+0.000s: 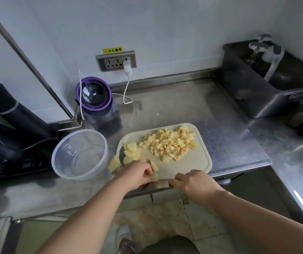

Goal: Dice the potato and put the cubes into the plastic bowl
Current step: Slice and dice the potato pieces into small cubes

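Observation:
A pale cutting board (192, 162) lies on the steel counter. A heap of small potato cubes (170, 143) covers its far half. Thick potato slices (132, 153) are stacked at its left edge, and one slice (114, 163) lies off the board beside the clear plastic bowl (80, 154), which holds no cubes. My left hand (136, 176) pinches a potato piece (154, 177) at the board's near edge. My right hand (194, 184) grips a knife whose flat blade (160, 184) lies next to that piece; the handle is hidden in my fist.
A purple-rimmed appliance (95, 96) with a white cable stands behind the bowl. A black machine (9, 125) fills the left side. A dark tub (268, 79) with glassware sits at the back right. The counter's front edge runs under my hands.

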{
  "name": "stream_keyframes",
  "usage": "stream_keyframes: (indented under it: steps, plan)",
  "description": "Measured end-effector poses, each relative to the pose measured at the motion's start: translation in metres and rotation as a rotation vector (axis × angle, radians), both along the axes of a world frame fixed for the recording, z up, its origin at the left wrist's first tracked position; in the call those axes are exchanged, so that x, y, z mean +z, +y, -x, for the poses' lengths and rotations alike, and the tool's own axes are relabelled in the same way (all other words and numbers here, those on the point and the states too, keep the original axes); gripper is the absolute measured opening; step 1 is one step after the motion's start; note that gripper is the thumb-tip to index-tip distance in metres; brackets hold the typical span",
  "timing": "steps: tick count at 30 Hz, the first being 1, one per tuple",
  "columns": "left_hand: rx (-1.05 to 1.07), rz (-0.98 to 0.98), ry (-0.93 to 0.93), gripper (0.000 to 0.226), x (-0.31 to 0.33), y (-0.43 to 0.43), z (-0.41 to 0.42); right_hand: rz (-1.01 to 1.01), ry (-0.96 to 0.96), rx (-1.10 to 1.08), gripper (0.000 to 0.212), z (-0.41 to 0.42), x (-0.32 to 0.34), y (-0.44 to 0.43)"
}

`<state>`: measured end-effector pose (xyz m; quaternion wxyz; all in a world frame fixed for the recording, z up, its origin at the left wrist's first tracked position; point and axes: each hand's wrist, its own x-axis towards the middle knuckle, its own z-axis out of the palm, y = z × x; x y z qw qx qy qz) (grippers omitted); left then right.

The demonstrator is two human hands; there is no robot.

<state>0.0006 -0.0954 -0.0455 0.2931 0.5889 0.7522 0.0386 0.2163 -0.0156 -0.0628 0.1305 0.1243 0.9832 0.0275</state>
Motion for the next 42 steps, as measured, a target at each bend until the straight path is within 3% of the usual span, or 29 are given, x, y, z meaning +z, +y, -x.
stream_keyframes:
  steps: [9, 14, 17, 19, 22, 25, 30, 35, 42]
  plan:
    - [-0.089, -0.003, 0.068, 0.016, -0.011, 0.003, -0.006, 0.039, 0.078, -0.034, 0.058, -0.031, 0.027, 0.016]
    - [0.013, -0.009, -0.045, 0.001, -0.005, 0.008, 0.006, 0.011, 0.131, -0.094, 0.071, -0.054, 0.03, 0.031]
    - [-0.025, -0.1, 0.108, 0.02, 0.0, 0.017, 0.012, -0.003, 0.147, -0.207, 0.078, -0.061, 0.039, 0.033]
    - [-0.106, -0.13, 0.173, 0.033, 0.001, 0.023, 0.009, 0.047, 0.164, -0.302, 0.072, -0.061, 0.041, 0.031]
    - [-0.26, -0.067, 0.301, 0.031, -0.005, 0.032, 0.0, 0.156, 0.225, -0.451, 0.056, -0.056, 0.039, 0.027]
    - [-0.266, -0.052, 0.337, 0.028, -0.01, 0.038, 0.0, 0.212, 0.234, -0.561, 0.046, -0.046, 0.034, 0.025]
    - [-0.064, -0.095, 0.299, 0.012, -0.016, 0.038, -0.013, 0.297, 0.138, -0.651, 0.038, -0.028, 0.038, 0.014]
    - [0.23, -0.093, 0.253, 0.017, -0.024, 0.033, -0.03, 0.321, 0.008, -0.646, 0.024, -0.013, 0.045, 0.002]
    - [0.321, -0.111, 0.234, 0.018, -0.029, 0.027, -0.032, 0.338, -0.067, -0.629, 0.04, -0.005, 0.047, -0.01]
